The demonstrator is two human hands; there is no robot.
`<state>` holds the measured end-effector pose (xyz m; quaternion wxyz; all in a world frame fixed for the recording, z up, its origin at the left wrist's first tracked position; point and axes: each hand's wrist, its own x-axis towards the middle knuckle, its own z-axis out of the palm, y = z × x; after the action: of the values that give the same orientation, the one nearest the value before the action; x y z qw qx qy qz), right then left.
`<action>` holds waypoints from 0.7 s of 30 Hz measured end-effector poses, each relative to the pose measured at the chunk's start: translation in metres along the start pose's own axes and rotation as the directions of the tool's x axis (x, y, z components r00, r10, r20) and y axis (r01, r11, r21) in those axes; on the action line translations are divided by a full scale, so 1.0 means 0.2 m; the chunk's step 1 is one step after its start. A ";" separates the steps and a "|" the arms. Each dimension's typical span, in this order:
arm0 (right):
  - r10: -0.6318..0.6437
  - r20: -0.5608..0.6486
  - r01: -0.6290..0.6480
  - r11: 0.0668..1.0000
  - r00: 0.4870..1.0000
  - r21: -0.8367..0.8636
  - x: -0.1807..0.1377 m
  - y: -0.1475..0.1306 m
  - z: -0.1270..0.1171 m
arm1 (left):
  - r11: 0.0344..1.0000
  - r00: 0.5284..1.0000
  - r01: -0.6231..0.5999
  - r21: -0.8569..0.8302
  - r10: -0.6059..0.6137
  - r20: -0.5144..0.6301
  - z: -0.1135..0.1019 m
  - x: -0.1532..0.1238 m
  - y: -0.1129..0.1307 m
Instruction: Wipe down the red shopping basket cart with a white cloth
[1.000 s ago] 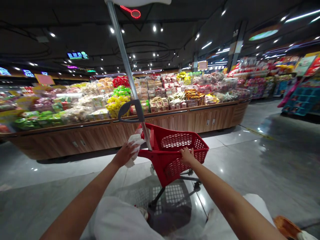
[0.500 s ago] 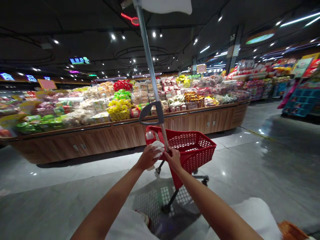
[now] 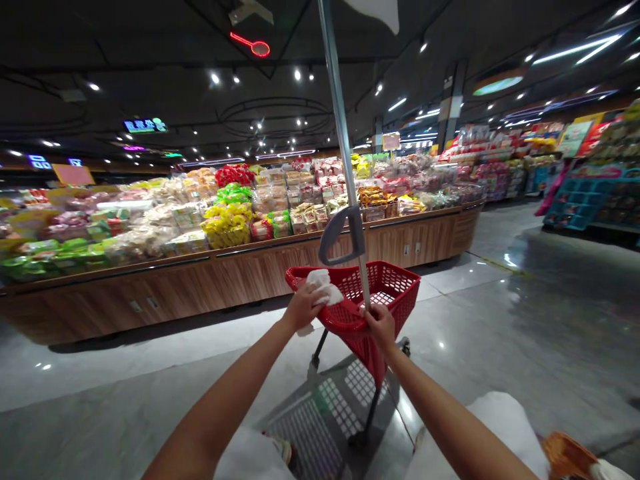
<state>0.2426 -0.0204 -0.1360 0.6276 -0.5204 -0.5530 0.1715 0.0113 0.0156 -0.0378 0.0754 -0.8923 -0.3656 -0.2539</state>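
Note:
A small red shopping cart (image 3: 395,293) with a mesh basket stands on the floor in front of me. A grey pole (image 3: 342,140) with a grey handle (image 3: 343,235) rises from its near rim. My left hand (image 3: 302,305) holds a white cloth (image 3: 323,285) pressed on the rim of the basket at its left. My right hand (image 3: 381,326) grips the near rim at the foot of the pole. Both my forearms reach out from the bottom of the view.
A long wooden display counter (image 3: 235,273) piled with packaged snacks runs across behind the cart. More shelves of goods (image 3: 500,167) and blue crates (image 3: 580,207) stand at the right. The grey tiled floor (image 3: 525,313) is glossy.
The cart has turned and shifted right. My right hand slid from the basket's side to the rim by the pole. My left hand with the cloth moved up onto the rim.

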 end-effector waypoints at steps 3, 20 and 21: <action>0.031 0.093 -0.034 0.999 0.995 0.029 0.09 0.03 -0.10 | 0.972 0.974 -0.198 -0.129 0.210 0.086 0.03 0.04 0.15; 0.044 0.330 0.253 0.549 0.943 -0.797 0.19 -0.45 0.05 | 0.993 0.992 0.122 0.005 -0.122 0.021 0.13 0.23 0.09; 0.021 0.345 0.278 0.549 0.938 -0.789 0.19 -0.43 0.04 | 0.986 0.985 0.168 0.018 -0.169 0.022 0.11 0.23 0.04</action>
<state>0.2173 -0.0225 -0.0448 0.2236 -0.6766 -0.6976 -0.0747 0.0544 0.0452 -0.0328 0.0565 -0.8605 -0.4426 -0.2458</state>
